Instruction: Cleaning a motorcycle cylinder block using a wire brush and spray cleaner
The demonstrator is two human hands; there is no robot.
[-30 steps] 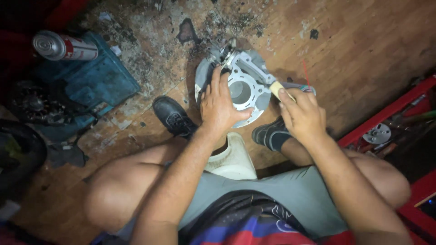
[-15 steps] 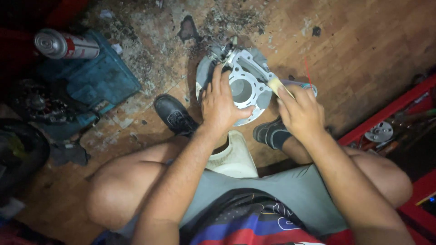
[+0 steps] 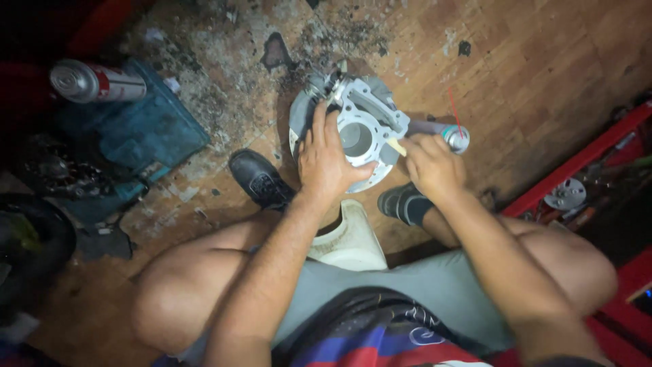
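The right hand [image 3: 435, 166] had shifted slightly, gripping a small brush [image 3: 395, 146]. The left hand [image 3: 329, 160] lay open on the metal cylinder casting [image 3: 363, 126], mid-floor: judged heavy, rigid, best held by its flange.

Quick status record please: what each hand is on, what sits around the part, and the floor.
Left hand: resting flat on the grey metal engine part
Right hand: holding a small brush against the part
Beside right hand: spray can, lying down
Far left: second spray can on a blue case
Floor: wood, dirty
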